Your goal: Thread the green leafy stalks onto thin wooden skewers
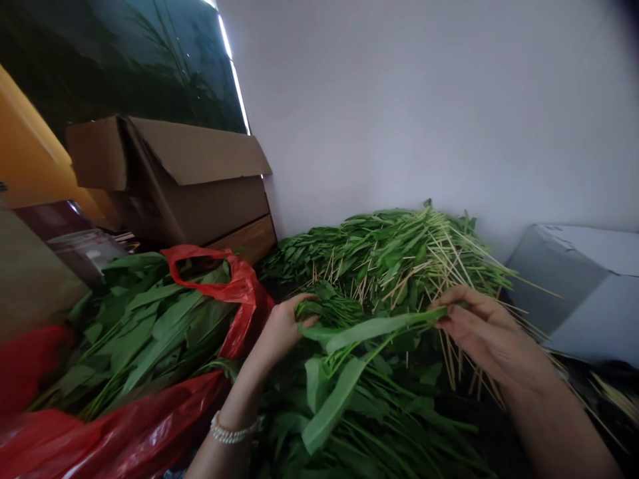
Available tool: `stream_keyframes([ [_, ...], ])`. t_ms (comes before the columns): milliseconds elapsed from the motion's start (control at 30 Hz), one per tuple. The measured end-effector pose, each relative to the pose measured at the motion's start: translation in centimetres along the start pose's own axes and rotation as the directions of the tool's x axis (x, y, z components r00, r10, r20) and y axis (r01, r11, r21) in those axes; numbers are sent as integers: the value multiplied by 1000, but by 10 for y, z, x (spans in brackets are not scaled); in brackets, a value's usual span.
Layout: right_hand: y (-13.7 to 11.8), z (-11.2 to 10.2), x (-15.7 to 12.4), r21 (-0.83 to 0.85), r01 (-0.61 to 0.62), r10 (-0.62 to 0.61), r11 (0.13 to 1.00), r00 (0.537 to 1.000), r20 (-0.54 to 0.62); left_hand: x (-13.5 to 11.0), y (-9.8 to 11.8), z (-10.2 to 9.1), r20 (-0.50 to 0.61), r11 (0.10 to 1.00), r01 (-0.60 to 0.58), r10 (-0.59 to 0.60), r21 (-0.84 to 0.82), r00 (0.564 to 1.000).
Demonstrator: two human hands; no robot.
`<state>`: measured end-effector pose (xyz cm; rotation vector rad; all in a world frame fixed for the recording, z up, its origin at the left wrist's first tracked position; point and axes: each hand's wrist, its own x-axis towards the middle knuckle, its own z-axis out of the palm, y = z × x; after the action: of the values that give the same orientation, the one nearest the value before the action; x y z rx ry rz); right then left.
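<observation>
My left hand (280,328) is closed on one end of a bunch of long green leaves (367,329), near its leafy tips. My right hand (483,327) pinches the other end of the same bunch at the stems. The bunch stretches level between both hands, with some leaves hanging down from it. Beneath lies a loose heap of the same greens (359,412). Behind the hands rises a pile of greens threaded on thin wooden skewers (409,249). A pearl bracelet (230,432) circles my left wrist.
A red plastic bag (150,412) full of leaves lies at the left. Cardboard boxes (190,179) stand behind it, with a jar (84,249) further left. A grey box (584,286) sits at the right against the white wall.
</observation>
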<state>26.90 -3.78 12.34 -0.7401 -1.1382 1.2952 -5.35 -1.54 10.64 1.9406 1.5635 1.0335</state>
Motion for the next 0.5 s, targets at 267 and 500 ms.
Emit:
stream_keyframes([
  [267,8,-3,2,-102,-39,43,994,998,36,-9,22,-13,-123,982,-8,-15,-187,992],
  [500,13,1,4,-196,-25,4,980,995,-104,-16,40,-27,-232,992,-46,19,-115,973],
])
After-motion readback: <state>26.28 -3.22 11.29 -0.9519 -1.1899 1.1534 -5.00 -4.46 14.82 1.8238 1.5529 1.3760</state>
